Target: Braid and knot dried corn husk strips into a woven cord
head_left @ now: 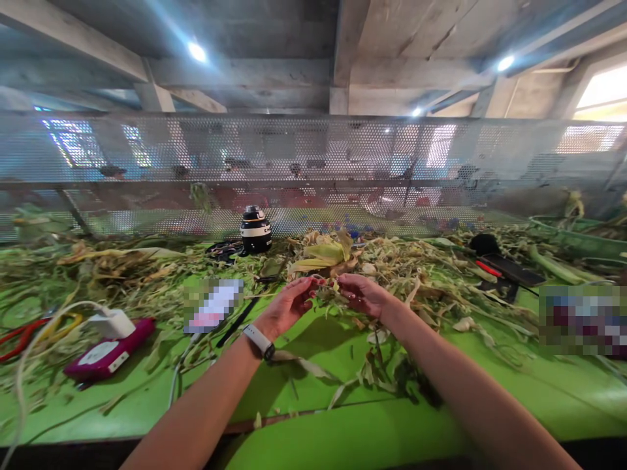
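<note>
My left hand [292, 301], with a white-banded watch on its wrist, reaches in over the green table with thumb and fingers curled to a pinch. Opposite it, my right hand [363, 295] is closed in the same way, fingertips pointing left. Between the two sets of fingertips is a small piece of dried plant [335, 286], pale yellow and thin; its full shape is hard to make out against the litter. Just beyond the hands lies a heap of dried leaves [323, 254], with broad yellow-green husks on top.
Left are a magenta power strip [110, 352] with a white charger, a blurred-out phone [214, 307] on a cable, and red-and-yellow-handled pliers [29, 336]. A black bottle [256, 232] stands before the perforated metal screen [304, 150]. A dark phone [512, 267] lies right, near a green basket [578, 235].
</note>
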Action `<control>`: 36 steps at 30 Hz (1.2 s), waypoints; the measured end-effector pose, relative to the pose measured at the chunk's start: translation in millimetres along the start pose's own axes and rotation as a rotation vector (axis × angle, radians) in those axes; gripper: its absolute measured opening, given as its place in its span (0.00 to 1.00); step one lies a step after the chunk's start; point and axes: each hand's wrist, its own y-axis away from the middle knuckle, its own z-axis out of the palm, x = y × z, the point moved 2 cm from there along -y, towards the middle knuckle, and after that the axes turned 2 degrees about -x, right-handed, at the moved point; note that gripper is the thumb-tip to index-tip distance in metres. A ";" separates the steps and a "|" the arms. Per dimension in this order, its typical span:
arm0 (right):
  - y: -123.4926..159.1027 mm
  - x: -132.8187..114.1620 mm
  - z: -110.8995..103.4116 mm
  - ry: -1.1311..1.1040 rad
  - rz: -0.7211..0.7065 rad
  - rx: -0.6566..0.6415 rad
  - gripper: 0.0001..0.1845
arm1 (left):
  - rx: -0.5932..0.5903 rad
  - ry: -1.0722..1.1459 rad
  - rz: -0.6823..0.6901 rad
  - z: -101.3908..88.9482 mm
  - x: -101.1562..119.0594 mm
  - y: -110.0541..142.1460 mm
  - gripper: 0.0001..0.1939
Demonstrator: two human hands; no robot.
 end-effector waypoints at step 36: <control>9.4 -11.1 1.2 0.453 -0.202 -0.149 0.19 | -0.062 -0.092 -0.095 -2.9 1.3 -3.3 0.14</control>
